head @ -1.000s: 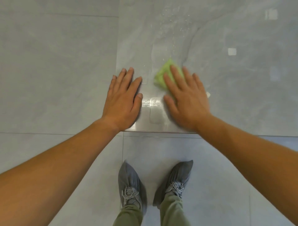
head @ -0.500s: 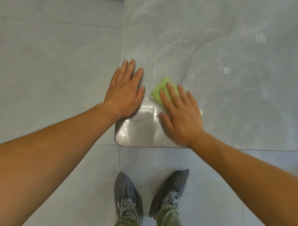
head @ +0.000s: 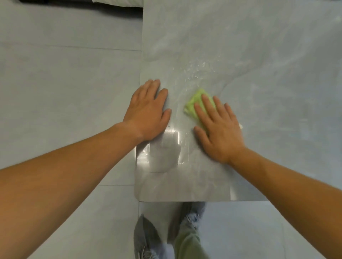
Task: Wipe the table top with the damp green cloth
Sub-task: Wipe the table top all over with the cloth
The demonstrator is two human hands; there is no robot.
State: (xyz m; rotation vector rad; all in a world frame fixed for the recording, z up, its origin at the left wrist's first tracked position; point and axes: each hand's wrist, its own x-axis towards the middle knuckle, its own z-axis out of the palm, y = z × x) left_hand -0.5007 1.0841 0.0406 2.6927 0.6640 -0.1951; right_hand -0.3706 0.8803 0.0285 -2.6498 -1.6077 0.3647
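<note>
Grey table (head: 259, 92): my right hand (head: 220, 133) presses the green cloth (head: 194, 101), fingers straight; left hand (head: 148, 114) flat, fingers together.

This is an indoor room with hard, smooth finishes; whether it is a home, shop or office cannot be told. Both hands lie on a glossy grey stone-look bench (head: 259, 55) with pale veining and a rounded corner. Between the left hand (head: 148, 112) and the right hand (head: 220, 133), near the wrists, the surface mirrors bright rectangular light (head: 166, 147). To the left of the left hand and nearer than the wrists, a floor (head: 64, 83) of large matt grey tiles with thin joints spreads out. Grey lace-up shoes (head: 146, 240) stand on it. Far beyond the left hand, a dark strip (head: 55, 1) and a white ribbed edge (head: 118, 2) are too cropped to name.
</note>
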